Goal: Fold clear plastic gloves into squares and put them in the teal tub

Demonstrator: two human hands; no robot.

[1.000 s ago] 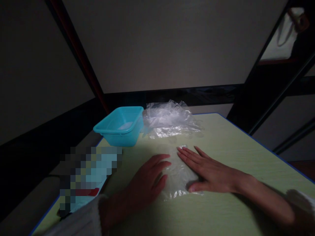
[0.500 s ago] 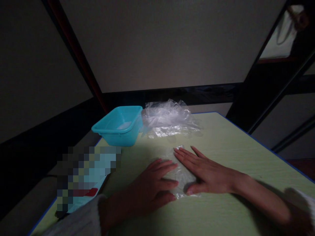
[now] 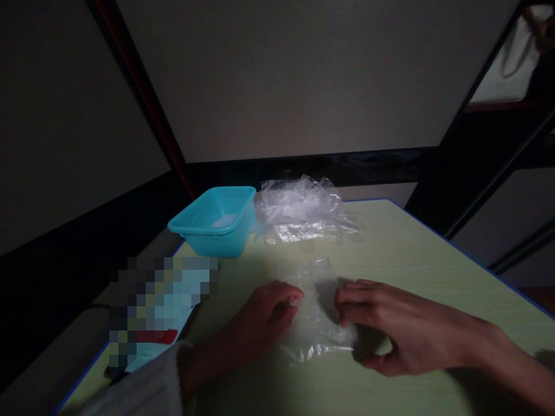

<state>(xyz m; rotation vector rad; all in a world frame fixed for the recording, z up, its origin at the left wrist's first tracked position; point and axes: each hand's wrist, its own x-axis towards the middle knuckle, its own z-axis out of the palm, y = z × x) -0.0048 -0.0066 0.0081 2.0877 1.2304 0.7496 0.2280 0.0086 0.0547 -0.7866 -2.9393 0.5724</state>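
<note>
A clear plastic bag (image 3: 315, 315) lies flat and slightly wrinkled on the table in front of me. My left hand (image 3: 269, 315) is at the bag's left side, its fingers bent and a gap showing between thumb and forefinger. On the other side, my right hand (image 3: 381, 326) hovers by the bag's right edge, fingers curled down and thumb held apart. Nothing shows in either hand. Farther back, a loose pile of clear plastic bags (image 3: 303, 211) rests near the table's far edge.
A turquoise plastic basin (image 3: 217, 240) with something whitish inside stands at the far left, beside the pile. A light blue item (image 3: 173, 300), partly pixelated and with a red patch, lies along the left table edge. The pale table (image 3: 433, 271) has a blue rim.
Both hands have lifted from lying flat on the bag and moved apart, the right one toward the right and nearer me. Their fingers are now curled, and more of the bag shows.
</note>
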